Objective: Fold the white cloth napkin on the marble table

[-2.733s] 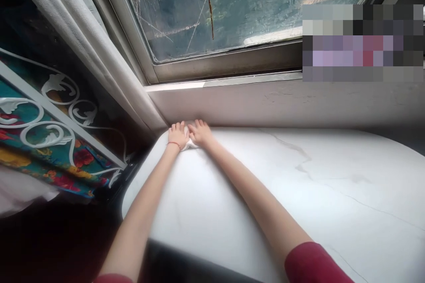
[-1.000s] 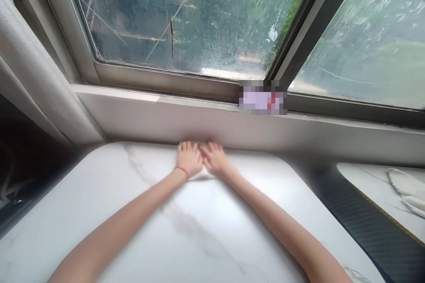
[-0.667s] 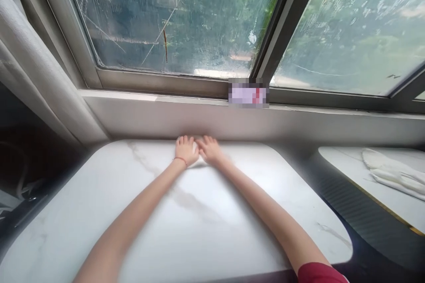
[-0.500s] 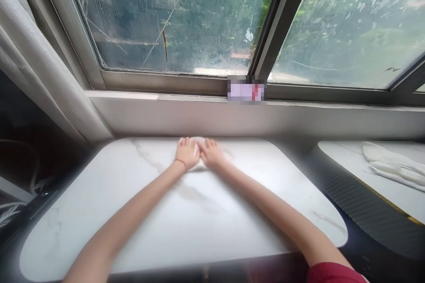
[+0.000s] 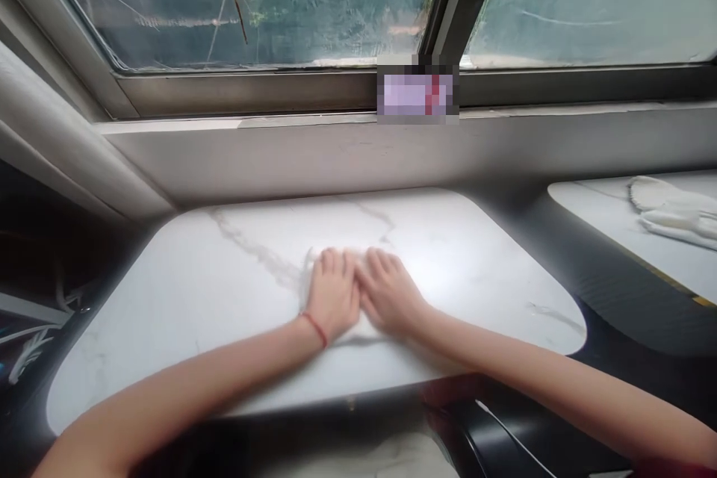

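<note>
Both hands press side by side on a folded white cloth [image 5: 365,328] lying on the white, marble-patterned tabletop [image 5: 184,299]. My left hand [image 5: 334,291], with a red string at its wrist, has its fingers together and bent down over the cloth's left part. Touching it at the thumb side, my right hand [image 5: 392,291] holds the cloth's right part in the same way. Most of the cloth is hidden under the palms; only its edges show around the fingers and between the wrists.
Behind the table rise a pale wall and a metal-framed window [image 5: 252,93]. A curtain [image 5: 61,134] hangs at left. To the right, a second marble-patterned table [image 5: 605,216] bears white gloves or cloths [image 5: 677,209]. A thin white cable [image 5: 512,437] lies below the front edge.
My hands have drawn the white cloth from the table's far edge back toward me, to about the middle. The view has tilted downward, and my elbows bend outward more.
</note>
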Tool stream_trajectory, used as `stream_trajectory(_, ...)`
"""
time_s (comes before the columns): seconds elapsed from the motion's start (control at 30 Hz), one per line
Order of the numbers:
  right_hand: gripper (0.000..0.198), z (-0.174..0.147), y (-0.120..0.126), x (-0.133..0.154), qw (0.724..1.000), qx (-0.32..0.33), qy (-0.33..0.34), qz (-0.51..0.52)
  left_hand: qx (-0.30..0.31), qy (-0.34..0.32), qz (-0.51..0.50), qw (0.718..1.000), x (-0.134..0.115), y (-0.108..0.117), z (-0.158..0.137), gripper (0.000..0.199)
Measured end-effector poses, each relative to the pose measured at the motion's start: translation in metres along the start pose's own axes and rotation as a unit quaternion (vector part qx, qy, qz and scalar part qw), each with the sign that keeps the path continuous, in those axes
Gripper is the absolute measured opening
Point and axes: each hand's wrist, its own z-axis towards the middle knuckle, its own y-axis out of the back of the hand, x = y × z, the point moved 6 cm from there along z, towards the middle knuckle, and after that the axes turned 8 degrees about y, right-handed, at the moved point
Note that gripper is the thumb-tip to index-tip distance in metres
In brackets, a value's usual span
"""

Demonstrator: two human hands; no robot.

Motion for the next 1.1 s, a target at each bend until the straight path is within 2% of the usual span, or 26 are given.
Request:
stream_trajectory(0.23, 0.052, 0.020, -0.036, -0.090, 0.999, 0.051, -0.013, -0.005, 0.038, 0.029, -0.071, 0.996, -0.017, -0.015, 0.088, 0.055)
stream_trajectory(0.43, 0.048, 0.028, -0.058, -0.167, 0.996, 0.056, -0.069, 0.004, 0.003, 0.049, -0.128, 0.991, -0.039, -0.028, 0.161, 0.047)
stream_trajectory(0.6, 0.045, 0.037, -0.072, -0.217, 0.994, 0.061, -0.092, 0.003, -0.014, 0.089, -0.153, 0.984, -0.053, -0.036, 0.207, 0.040)
stream_trajectory(0.77, 0.044, 0.043, -0.079, -0.237, 0.993, 0.060, -0.098, 0.012, -0.022, 0.114, -0.158, 0.981, -0.056, -0.040, 0.224, 0.040)
stream_trajectory(1.1, 0.044, 0.042, -0.077, -0.232, 0.991, 0.058, -0.121, -0.003, -0.032, 0.120, -0.174, 0.977, -0.051, -0.040, 0.221, 0.043)
